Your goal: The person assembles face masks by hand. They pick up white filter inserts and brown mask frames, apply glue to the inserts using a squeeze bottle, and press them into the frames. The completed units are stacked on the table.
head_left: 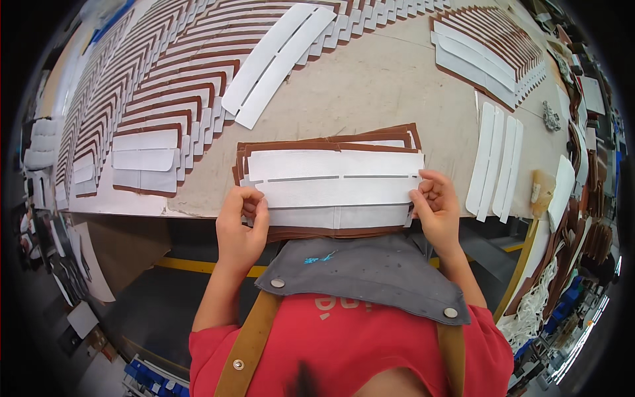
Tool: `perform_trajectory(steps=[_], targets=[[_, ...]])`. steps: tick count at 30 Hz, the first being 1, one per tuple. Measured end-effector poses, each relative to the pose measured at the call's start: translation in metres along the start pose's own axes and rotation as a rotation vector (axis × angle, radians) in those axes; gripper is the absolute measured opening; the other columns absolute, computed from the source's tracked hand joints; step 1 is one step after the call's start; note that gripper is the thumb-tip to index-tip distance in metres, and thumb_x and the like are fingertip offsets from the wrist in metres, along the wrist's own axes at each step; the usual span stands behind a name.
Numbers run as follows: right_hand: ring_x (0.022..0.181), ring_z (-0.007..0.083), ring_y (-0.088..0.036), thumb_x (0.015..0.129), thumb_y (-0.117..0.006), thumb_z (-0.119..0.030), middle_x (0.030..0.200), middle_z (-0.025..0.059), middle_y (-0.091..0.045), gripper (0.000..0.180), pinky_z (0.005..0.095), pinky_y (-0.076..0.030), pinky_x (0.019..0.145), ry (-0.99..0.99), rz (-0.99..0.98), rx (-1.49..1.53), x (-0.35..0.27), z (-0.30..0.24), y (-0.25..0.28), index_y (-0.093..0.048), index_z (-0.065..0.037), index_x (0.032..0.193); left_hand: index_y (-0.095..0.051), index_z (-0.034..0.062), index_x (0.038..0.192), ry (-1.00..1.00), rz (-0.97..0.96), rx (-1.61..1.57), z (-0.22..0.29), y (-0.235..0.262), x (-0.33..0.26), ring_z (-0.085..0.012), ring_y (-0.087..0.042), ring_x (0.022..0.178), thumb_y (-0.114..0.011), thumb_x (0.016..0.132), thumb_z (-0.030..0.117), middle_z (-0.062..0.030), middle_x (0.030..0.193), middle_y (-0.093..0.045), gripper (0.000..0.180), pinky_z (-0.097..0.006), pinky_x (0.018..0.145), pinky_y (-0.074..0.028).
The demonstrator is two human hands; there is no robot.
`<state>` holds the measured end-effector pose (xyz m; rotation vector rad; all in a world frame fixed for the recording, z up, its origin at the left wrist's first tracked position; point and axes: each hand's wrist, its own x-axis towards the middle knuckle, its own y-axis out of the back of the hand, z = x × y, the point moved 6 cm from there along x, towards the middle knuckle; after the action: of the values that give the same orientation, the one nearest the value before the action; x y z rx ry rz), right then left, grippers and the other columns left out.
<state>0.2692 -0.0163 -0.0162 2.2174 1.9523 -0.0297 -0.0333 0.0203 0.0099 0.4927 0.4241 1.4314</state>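
Both hands at the near edge of the table [397, 79], and here's the white strip [337, 190], stretched crosswise between them, a broken row of narrow slots running along it! The left hand [243, 221] is at the strip's left end, thumb and forefinger nearly together on the edge, the other fingers curled in. Over on the right, the right hand [438, 212] takes the other end, thumb on the near corner, forefinger a little higher up, the rest folded into the palm; just how tightly either one pinches, I can't tell. Beneath the strip sits a pile of brown-edged pieces [380, 137], slightly fanned, brown showing along the far side and again by the apron [364, 271], grey with studs at its corners. Look left and there are long overlapping rows of pieces [149, 142], brown borders stepping away in ranks, with a slotted white sheet [284, 63] lying aslant at their side. Far right, a second fan of pieces [476, 59]; nearer, two slotted white strips [486, 155] stand side by side, lengthwise, and just beyond them a crumpled grey lump [550, 116] and a yellowish block [543, 192] near the table's right end.
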Motion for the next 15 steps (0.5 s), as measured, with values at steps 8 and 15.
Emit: perform_trajectory(steps=[8,15], targets=[[0.06,0.0047,-0.044,0.081,-0.06,0.003,0.073,-0.0008,-0.047,0.026,0.0177,-0.036,0.051,0.041,-0.025,-0.206,0.004,-0.002,-0.007,-0.062,-0.004,0.106,-0.059,0.005,0.108,0.019,-0.045,0.098,0.002,0.0,0.01,-0.0121,-0.048,0.06,-0.054,0.077,-0.006,-0.0051,0.076,-0.048,0.033,-0.023,0.053,-0.043],[0.059,0.0068,-0.045,0.079,-0.061,0.003,0.075,0.0025,-0.052,0.025,0.0191,-0.036,0.051,0.1,-0.027,-0.378,0.007,-0.015,-0.012,-0.065,-0.003,0.103,-0.06,0.0049,0.108,0.072,-0.1,0.145,0.004,0.001,0.015,-0.0119,-0.047,0.057,-0.053,0.078,-0.006,-0.0049,0.074,-0.046,0.033,-0.024,0.052,-0.042]])
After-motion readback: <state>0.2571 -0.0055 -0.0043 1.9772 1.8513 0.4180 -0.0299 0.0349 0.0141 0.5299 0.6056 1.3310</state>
